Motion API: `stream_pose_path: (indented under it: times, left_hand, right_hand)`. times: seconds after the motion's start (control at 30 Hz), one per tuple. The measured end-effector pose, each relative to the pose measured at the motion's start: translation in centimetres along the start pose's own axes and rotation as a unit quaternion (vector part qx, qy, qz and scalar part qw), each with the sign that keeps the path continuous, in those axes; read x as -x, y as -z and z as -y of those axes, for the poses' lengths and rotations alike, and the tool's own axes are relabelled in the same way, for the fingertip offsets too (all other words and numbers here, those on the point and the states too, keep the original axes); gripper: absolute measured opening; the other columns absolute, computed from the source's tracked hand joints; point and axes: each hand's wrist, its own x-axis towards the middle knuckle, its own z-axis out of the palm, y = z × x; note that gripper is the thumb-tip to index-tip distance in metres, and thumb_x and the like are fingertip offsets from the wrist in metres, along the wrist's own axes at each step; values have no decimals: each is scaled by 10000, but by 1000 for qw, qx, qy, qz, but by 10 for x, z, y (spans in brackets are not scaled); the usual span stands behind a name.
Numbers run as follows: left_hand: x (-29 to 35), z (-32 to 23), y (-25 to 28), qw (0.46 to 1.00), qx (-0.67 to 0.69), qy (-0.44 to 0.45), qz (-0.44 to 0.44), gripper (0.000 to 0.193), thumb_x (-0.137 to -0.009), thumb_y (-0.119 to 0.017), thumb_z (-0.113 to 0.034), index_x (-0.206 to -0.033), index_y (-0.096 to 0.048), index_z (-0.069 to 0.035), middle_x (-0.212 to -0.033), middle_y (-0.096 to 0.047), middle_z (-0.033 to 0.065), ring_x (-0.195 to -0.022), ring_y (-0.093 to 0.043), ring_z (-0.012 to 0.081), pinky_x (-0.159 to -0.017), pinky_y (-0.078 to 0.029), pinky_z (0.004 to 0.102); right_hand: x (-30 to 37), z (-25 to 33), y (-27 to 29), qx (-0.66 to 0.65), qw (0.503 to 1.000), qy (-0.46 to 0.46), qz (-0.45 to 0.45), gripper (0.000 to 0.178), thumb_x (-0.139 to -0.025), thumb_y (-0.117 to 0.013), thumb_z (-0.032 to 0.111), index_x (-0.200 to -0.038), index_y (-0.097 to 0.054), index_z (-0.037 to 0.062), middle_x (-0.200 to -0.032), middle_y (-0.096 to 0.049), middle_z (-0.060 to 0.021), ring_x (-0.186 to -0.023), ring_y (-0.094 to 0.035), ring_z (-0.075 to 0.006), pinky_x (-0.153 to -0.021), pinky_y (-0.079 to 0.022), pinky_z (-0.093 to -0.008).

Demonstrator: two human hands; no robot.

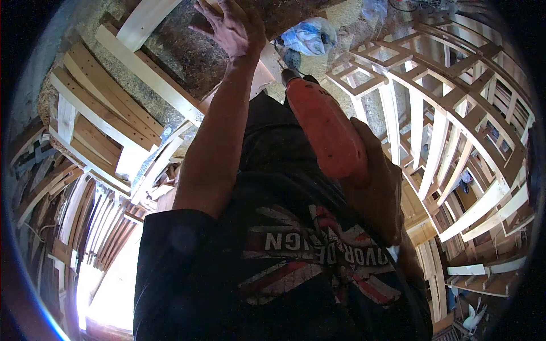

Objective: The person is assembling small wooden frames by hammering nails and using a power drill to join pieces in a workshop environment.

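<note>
My left hand (236,28) reaches to the top edge of the view, its fingers spread over a pale wooden piece (215,5) that is mostly hidden beneath it. My right hand (372,153) is wrapped round the rear of a red power drill (327,128). The drill's dark chuck (290,74) points up and slightly left, its tip near a pale board (263,75) below my left wrist. Whether the bit touches that board I cannot tell. A long pale wooden rail (151,77) runs diagonally to the left of my left forearm.
Slatted wooden frames (438,108) stand stacked at the right. At the left lie curved wooden pieces with holes (105,108). A blue-and-white plastic bag (310,36) rests on the ground beyond the drill. Bright light comes in at the lower left.
</note>
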Motion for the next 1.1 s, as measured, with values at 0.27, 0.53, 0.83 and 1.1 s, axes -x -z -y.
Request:
stream_pose_path:
  times: [0.27, 0.53, 0.83, 1.1]
  left_hand:
    - [-1, -2, 1, 1000, 14, 15, -22, 855, -1000, -511, -374, -1707, -101, -122, -1686, -194, 323, -1572, -171, 499, -1208, -69, 751]
    - [-1, 1, -9, 998, -30, 38, -30, 887, -983, -586, -495, -1683, -210, -100, -1661, -289, 283, -1550, -242, 480, -1225, -120, 720]
    - [-3, 13, -23, 996, 69, 5, -57, 907, -911, -580, -373, -1688, -179, -135, -1690, -181, 336, -1601, -116, 480, -1182, 42, 786]
    - [-9, 4, -4, 997, 71, -7, -21, 928, -921, -632, -362, -1689, -168, -127, -1646, -264, 339, -1522, -290, 503, -1202, -113, 731]
  right_hand:
    - [-1, -6, -5, 0, 1000, -11, 5, 701, -869, -752, 121, -1510, -467, 117, -1192, -717, -269, -1081, -705, -477, -892, -577, -529]
    - [-13, -14, -24, -13, 1000, -1, -6, 701, -870, -752, 124, -1510, -466, 120, -1192, -717, -270, -1082, -704, -478, -893, -576, -533]
    - [5, -34, -16, -46, 998, 28, 35, 684, -888, -676, 101, -1526, -429, 99, -1185, -702, -310, -1122, -668, -512, -907, -564, -548]
    - [70, -65, 83, -385, 920, -69, 7, 526, -932, -747, 320, -1297, -559, -10, -892, -683, -114, -567, -624, -168, -457, -483, -320]
